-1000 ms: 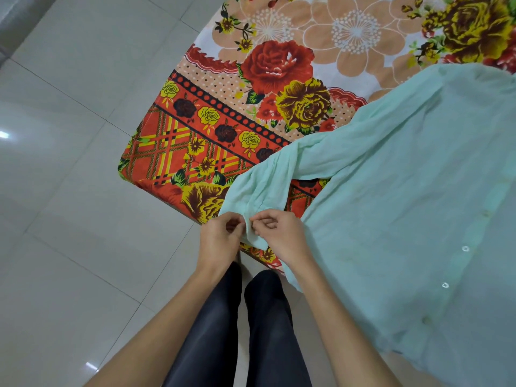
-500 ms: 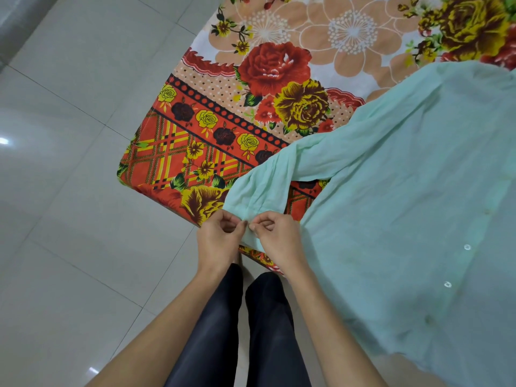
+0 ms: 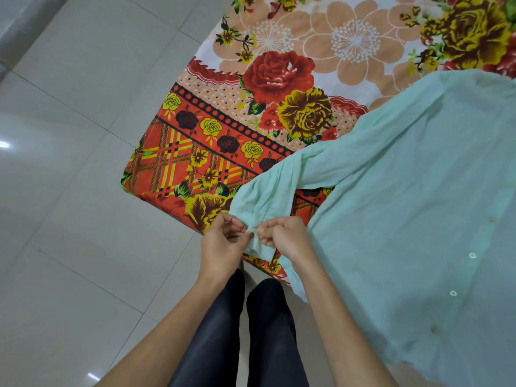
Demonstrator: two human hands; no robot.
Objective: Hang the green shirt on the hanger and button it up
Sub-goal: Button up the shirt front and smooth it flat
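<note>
Both the left hand and the right hand pinch the cuff of the green shirt between them; hold each edge taut; the shirt's body spreads beyond the right hand.

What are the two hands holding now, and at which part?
Both the left hand and the right hand pinch the green shirt at the cuff end of its sleeve.

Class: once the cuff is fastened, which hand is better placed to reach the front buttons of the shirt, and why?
Probably the right hand. The front buttons lie on its side of the shirt, so it can reach them without crossing over. The left hand, also pinching the cuff, sits farther from them.
</note>
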